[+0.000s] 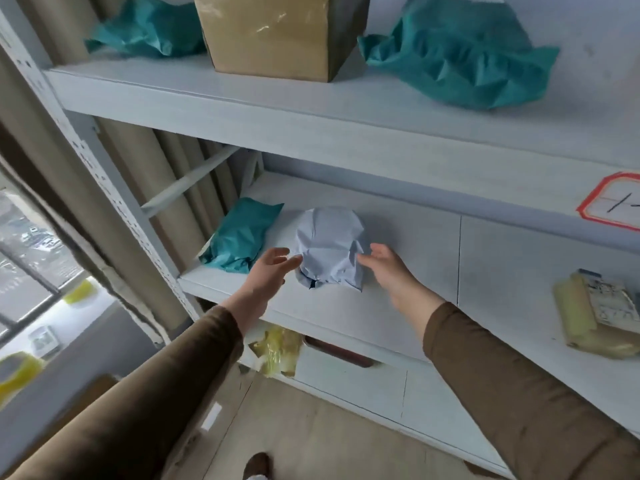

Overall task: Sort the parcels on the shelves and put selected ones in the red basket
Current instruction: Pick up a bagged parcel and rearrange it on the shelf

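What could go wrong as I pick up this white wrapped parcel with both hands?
The white parcel is rounded and its wrap crinkled, so it may slip between the open left hand and right hand. A dark tear shows at its lower front; squeezing could widen it. The left hand could also nudge the teal parcel lying close beside it.

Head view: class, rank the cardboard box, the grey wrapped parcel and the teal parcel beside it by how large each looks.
1. Cardboard box, largest, though its top is cropped.
2. Grey wrapped parcel and teal parcel look alike in size; I would not rank them.
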